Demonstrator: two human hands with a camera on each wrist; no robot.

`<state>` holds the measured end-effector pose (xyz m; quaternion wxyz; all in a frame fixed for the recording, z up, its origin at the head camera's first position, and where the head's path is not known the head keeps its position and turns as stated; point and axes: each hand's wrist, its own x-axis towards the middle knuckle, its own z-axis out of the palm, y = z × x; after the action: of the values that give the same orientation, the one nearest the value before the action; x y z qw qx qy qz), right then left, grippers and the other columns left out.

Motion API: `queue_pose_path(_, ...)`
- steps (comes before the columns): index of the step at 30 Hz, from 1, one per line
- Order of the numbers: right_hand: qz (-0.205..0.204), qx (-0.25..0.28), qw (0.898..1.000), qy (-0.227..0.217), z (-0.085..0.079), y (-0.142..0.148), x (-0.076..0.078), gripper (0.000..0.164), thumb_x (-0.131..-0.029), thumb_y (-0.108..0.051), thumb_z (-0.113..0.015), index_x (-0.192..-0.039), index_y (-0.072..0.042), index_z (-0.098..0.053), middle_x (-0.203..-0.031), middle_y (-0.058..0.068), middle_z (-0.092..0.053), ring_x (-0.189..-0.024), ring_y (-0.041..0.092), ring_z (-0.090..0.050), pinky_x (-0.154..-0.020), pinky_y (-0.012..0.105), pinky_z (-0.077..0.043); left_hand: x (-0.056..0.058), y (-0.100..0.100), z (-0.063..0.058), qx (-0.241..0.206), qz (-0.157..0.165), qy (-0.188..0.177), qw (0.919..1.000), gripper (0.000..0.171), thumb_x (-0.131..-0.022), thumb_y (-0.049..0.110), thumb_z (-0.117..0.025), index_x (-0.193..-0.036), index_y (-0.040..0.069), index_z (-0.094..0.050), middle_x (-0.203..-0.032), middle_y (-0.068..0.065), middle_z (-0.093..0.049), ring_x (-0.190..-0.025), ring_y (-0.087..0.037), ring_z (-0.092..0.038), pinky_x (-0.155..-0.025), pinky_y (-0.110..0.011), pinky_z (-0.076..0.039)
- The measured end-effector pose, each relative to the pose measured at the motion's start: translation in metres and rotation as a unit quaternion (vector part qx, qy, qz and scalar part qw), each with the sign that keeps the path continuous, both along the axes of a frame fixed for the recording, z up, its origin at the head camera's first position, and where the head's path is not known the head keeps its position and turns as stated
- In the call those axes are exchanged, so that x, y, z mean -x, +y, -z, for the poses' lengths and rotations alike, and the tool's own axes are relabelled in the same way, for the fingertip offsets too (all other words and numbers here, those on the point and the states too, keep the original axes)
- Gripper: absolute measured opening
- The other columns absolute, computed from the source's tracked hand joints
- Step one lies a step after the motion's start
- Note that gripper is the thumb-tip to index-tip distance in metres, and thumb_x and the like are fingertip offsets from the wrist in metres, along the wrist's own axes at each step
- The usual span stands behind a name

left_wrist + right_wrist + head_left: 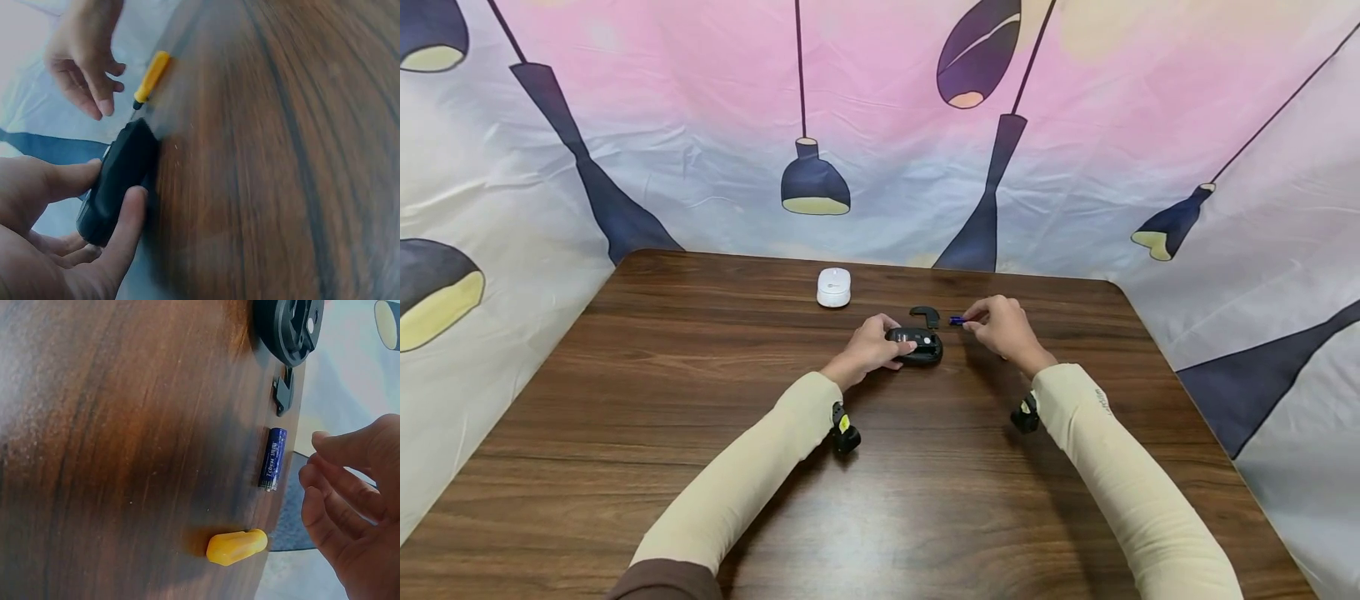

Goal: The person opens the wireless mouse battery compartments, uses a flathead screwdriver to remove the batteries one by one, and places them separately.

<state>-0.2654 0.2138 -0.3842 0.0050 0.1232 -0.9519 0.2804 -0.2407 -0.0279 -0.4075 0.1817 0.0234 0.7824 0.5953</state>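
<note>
My left hand [871,346] grips a black computer mouse [931,352], its underside turned up and the battery slot uncovered. In the left wrist view the thumb and fingers hold the black mouse [125,169] by its sides. My right hand [1002,327] is over the table to the right, at a blue battery [956,320]. The right wrist view shows the blue battery [273,459] lying on the wood, apart from the loosely bent fingers [328,519]. Between mouse and battery lies the curved black battery cover [928,315].
A white mouse [833,287] sits near the table's back edge. A screwdriver with a yellow handle [152,76] lies beyond the battery, hidden by the right hand in the head view. A printed cloth [722,108] hangs behind the wooden table [700,350].
</note>
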Motion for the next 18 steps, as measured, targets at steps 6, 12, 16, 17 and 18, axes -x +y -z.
queue_pose_path(6, -0.001, -0.002, 1.000, -0.002, -0.0012, -0.0016, -0.0013, 0.017, -0.095, -0.008, -0.071, -0.108, 0.000, -0.076, -0.103, 0.016, -0.074, -0.089, 0.029, -0.071, -0.074, 0.044, -0.061, -0.0015, -0.0018, -0.0031, 0.074, 0.003, 0.026, 0.9969, 0.047, -0.096, 0.021, -0.073, -0.136, 0.003, -0.056, -0.118, -0.020, -0.063, -0.081, -0.025, -0.071, -0.067, -0.031, -0.064)
queue_pose_path(12, 0.002, -0.004, 1.000, -0.002, -0.0018, -0.0023, -0.0021, 0.016, -0.094, -0.008, -0.071, -0.107, 0.000, -0.076, -0.100, 0.015, -0.074, -0.087, 0.028, -0.070, -0.073, 0.043, -0.060, -0.0021, -0.0040, -0.0033, 0.120, 0.010, 0.048, 0.9916, 0.049, -0.097, 0.028, -0.073, -0.138, 0.007, -0.058, -0.108, -0.016, -0.064, -0.070, -0.021, -0.068, -0.060, -0.031, -0.062)
queue_pose_path(16, 0.001, -0.003, 1.000, -0.001, -0.0021, -0.0023, -0.0031, 0.016, -0.094, -0.008, -0.072, -0.107, 0.000, -0.076, -0.101, 0.015, -0.074, -0.086, 0.028, -0.070, -0.073, 0.043, -0.060, -0.0017, -0.0047, -0.0030, 0.125, 0.016, 0.051, 0.9907, 0.050, -0.097, 0.030, -0.072, -0.140, 0.009, -0.058, -0.110, -0.016, -0.063, -0.067, -0.021, -0.067, -0.059, -0.031, -0.062)
queue_pose_path(17, 0.000, -0.003, 1.000, -0.001, -0.0023, -0.0024, -0.0033, 0.016, -0.094, -0.009, -0.072, -0.107, -0.001, -0.076, -0.101, 0.015, -0.074, -0.087, 0.028, -0.070, -0.073, 0.043, -0.060, -0.0018, -0.0051, -0.0030, 0.126, 0.018, 0.051, 0.9905, 0.051, -0.097, 0.031, -0.072, -0.141, 0.009, -0.057, -0.110, -0.016, -0.063, -0.068, -0.021, -0.067, -0.059, -0.031, -0.062)
queue_pose_path(18, 0.000, -0.001, 1.000, -0.001, -0.0023, -0.0027, -0.0034, 0.016, -0.094, -0.009, -0.072, -0.107, 0.000, -0.076, -0.101, 0.015, -0.074, -0.087, 0.028, -0.070, -0.073, 0.043, -0.061, -0.0017, -0.0054, -0.0029, 0.126, 0.021, 0.052, 0.9905, 0.051, -0.097, 0.031, -0.071, -0.142, 0.010, -0.057, -0.112, -0.016, -0.062, -0.068, -0.021, -0.067, -0.059, -0.031, -0.062)
